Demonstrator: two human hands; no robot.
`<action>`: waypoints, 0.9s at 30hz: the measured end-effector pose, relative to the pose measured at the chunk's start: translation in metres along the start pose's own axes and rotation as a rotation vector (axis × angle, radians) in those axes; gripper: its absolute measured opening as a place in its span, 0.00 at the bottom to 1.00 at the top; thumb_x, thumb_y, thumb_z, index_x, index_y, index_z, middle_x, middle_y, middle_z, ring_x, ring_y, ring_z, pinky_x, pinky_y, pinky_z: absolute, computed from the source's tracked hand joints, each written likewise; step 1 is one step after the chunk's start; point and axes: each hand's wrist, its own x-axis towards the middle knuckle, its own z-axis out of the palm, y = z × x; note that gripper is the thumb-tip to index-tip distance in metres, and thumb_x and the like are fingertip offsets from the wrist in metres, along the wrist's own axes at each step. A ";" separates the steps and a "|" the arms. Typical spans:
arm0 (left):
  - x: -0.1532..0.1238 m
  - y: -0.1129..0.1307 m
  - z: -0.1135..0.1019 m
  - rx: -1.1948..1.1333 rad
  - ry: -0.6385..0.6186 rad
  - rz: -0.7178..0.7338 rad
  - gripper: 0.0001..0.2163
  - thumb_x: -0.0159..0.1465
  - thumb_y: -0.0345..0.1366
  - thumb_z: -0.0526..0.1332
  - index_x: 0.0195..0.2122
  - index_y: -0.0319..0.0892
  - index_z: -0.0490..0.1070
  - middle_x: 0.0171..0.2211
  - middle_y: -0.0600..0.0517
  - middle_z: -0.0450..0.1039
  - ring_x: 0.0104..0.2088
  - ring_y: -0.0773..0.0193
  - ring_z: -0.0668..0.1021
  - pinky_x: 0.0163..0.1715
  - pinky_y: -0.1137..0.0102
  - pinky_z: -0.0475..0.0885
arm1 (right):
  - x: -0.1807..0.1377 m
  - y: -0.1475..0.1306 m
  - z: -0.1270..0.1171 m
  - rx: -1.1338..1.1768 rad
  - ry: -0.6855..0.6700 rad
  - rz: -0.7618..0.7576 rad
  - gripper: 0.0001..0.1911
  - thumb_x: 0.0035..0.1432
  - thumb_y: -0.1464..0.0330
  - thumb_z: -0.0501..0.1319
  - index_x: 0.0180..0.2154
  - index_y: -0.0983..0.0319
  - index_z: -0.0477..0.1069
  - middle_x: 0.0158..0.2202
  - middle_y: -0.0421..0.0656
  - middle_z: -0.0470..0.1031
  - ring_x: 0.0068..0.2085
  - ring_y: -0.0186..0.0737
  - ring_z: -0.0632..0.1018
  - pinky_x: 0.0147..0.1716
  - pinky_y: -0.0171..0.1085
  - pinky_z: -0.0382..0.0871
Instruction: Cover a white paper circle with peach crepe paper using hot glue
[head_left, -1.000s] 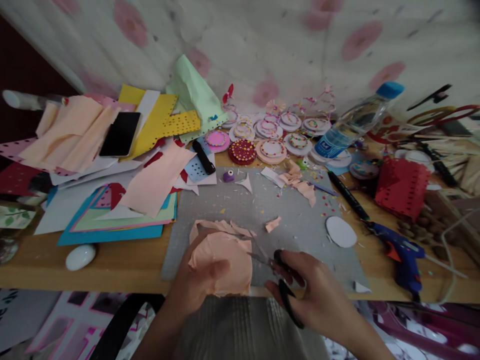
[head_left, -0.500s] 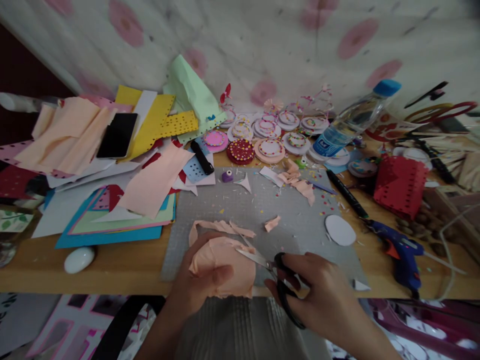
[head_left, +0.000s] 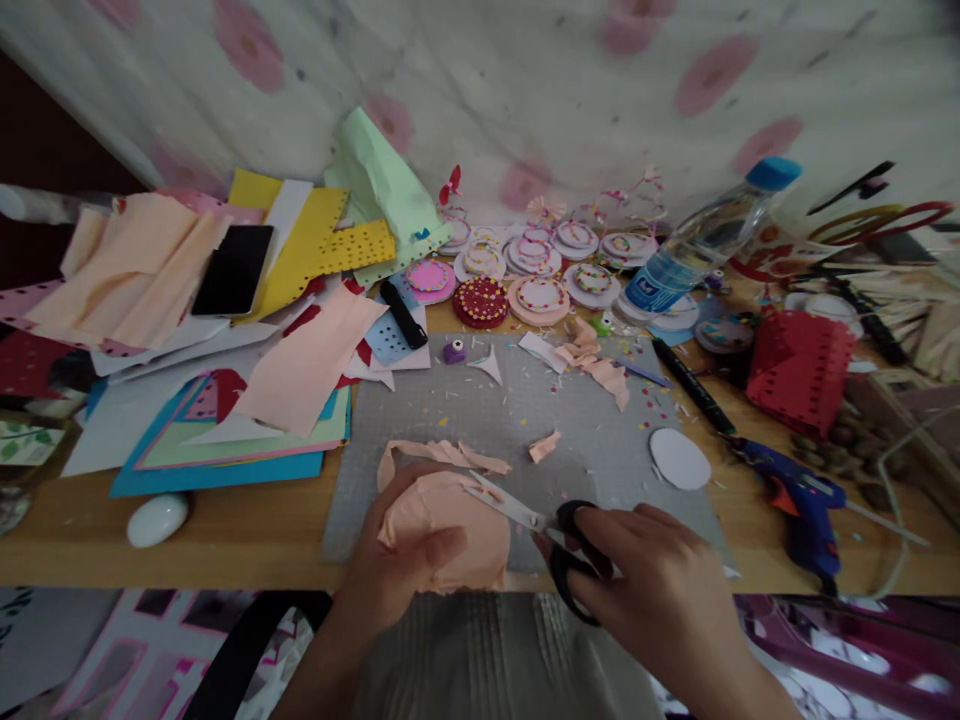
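My left hand (head_left: 409, 545) is closed on a roughly round piece of peach crepe paper (head_left: 469, 530), its thumb lying across the front. In my right hand (head_left: 637, 560) are scissors (head_left: 529, 518) with black handles, the fingers through the loops. Their blades lie close together along the upper edge of the peach paper. Just behind that edge a curved peach strip (head_left: 442, 455) rests on the grey cutting mat (head_left: 420, 405). A small peach scrap (head_left: 544, 446) lies on the mat a little farther back.
Left are stacked coloured papers (head_left: 247, 440), a phone (head_left: 234, 270) and a white egg-shaped object (head_left: 157, 520). Decorated paper discs (head_left: 481, 302) line the back. At right stand a water bottle (head_left: 697, 240), a red box (head_left: 799, 370), a blue glue gun (head_left: 795, 490) and a white paper oval (head_left: 679, 459).
The scissor blades have closed along the paper's top edge, and the handles have drawn nearer each other. My left hand and the paper are almost where they were.
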 end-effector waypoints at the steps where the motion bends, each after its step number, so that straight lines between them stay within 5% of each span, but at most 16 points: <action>1: 0.000 0.000 0.000 0.002 -0.001 -0.001 0.18 0.46 0.38 0.73 0.39 0.44 0.75 0.38 0.51 0.79 0.38 0.58 0.78 0.36 0.71 0.72 | 0.001 -0.001 -0.001 -0.005 0.004 -0.001 0.12 0.58 0.67 0.55 0.23 0.58 0.67 0.16 0.35 0.68 0.19 0.34 0.69 0.25 0.36 0.53; 7: -0.001 -0.001 0.002 -0.025 -0.088 -0.015 0.17 0.48 0.38 0.73 0.39 0.44 0.75 0.34 0.52 0.79 0.33 0.61 0.79 0.29 0.74 0.71 | 0.005 -0.003 -0.005 -0.005 0.012 0.007 0.10 0.57 0.66 0.55 0.25 0.59 0.69 0.19 0.36 0.70 0.21 0.36 0.70 0.27 0.36 0.54; 27: -0.006 0.001 0.012 0.005 -0.057 0.019 0.16 0.49 0.38 0.72 0.38 0.44 0.75 0.34 0.51 0.79 0.34 0.61 0.80 0.32 0.74 0.73 | 0.005 0.000 -0.007 -0.022 0.024 0.008 0.06 0.54 0.70 0.55 0.26 0.59 0.67 0.21 0.37 0.69 0.24 0.38 0.70 0.30 0.37 0.55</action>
